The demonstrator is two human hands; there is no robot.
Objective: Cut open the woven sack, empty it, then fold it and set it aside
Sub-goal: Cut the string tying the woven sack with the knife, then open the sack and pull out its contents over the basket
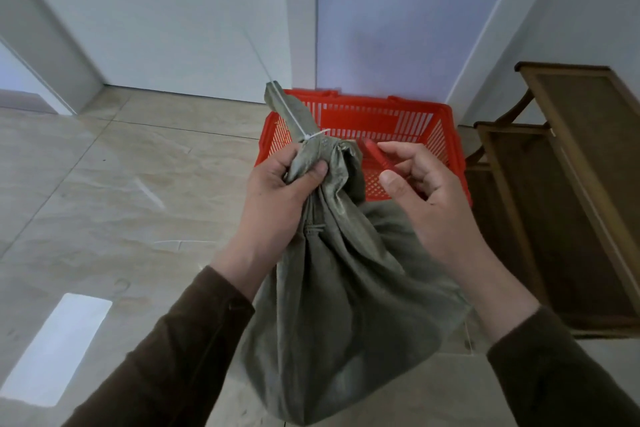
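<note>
Olive woven sack [343,274] | soft, full-looking, stands on floor before red basket [408,121] | left hand [280,191] grips tied neck | right hand [419,184] holds red cutter [379,158] | best held below tie.

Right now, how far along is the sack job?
Nothing looks finished: the white zip tie is on the neck of the woven sack, which looks full. In hand: the left hand grips the neck, the right hand holds a red cutter. Left: cutting, emptying, perhaps into the red basket, folding, setting aside.
</note>
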